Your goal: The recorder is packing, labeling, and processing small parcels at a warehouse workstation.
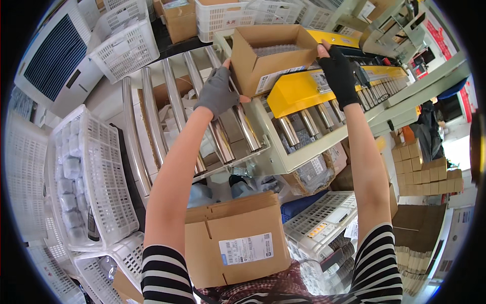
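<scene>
An open-topped cardboard box (276, 61) with a white label on its near side sits where the roller conveyor meets the yellow-guarded machine. Clear bubbly plastic (276, 49) shows inside it. My left hand (218, 92), in a grey fingerless glove, holds the box's left end, thumb along the near lower edge and a finger up the side. At the right end, my right hand (338, 73) in a black fingerless glove grips the upper corner; part of its fingers is hidden. The yellow guard (298, 93) stands between the box and my right wrist.
Metal rollers (174, 93) lie left of the box. Close to my body is a stack of flat cartons (233, 243). White crates (109, 177) with wrapped items stand left, another crate (324, 223) right. Small boxes (425, 169) are piled at far right.
</scene>
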Demonstrator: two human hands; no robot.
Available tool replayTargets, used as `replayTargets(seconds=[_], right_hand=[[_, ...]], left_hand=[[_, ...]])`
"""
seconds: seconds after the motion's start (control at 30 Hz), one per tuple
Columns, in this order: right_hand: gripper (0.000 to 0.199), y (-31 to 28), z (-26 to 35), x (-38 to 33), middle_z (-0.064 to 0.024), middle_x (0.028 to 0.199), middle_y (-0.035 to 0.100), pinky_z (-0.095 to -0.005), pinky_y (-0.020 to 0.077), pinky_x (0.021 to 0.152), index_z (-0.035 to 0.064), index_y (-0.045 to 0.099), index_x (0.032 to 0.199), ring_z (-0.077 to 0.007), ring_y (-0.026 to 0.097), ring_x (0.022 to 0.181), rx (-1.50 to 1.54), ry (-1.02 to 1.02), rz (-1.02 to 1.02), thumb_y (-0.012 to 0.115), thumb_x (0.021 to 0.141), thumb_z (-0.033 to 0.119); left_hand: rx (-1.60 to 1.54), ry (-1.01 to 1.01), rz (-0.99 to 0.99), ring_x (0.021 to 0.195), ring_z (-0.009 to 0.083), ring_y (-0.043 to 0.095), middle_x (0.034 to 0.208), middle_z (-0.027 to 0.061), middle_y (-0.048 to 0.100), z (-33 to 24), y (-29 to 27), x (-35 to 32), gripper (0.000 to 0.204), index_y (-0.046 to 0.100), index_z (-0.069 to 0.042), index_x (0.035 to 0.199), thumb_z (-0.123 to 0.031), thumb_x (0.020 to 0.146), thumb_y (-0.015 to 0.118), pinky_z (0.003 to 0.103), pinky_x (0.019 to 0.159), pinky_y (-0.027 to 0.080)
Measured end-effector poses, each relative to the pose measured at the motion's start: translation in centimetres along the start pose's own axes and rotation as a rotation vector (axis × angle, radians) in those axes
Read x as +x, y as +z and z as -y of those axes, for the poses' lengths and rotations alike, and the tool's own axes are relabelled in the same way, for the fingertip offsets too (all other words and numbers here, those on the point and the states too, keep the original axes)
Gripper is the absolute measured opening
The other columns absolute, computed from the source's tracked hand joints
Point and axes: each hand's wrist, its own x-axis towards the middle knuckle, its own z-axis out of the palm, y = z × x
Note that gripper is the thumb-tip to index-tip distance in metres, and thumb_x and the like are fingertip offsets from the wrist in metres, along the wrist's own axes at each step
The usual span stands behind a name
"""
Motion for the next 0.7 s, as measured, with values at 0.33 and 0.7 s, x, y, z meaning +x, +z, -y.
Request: replayTargets(seconds=[0.33,0.7], right_hand=[[0.035,-10.2,11.0,-21.3,-0.0098,0.12,0.059,-0.0283,0.0397,0.094,0.0011,0.056,0.122,-0.0176,0.055,0.11,0.108,0.226,0.32,0.055,0.092,0.02],[0.038,-5.1,13.4,-38.7,-0.0128,0.115,0.06,-0.0277,0.0456,0.085,0.0052,0.054,0.124,-0.0224,0.06,0.105,0.403,0.695,0.464,0.06,0.086,0.008]], left_hand=[[0.115,0.025,-0.371,0.113,0.022,0.051,0.124,0.01,0.052,-2.5,-5.1,-18.9,0.056,0.046,-0.006,0.13,-0.01,0.078,0.069,0.032,0.096,0.04],[-0.208,-0.763,-0.414,0.099,0.0161,0.056,0.112,0.0097,0.062,-3.6,-3.9,-42.0,0.03,0.06,0.004,0.114,-0.016,0.093,0.053,0.027,0.086,0.042]])
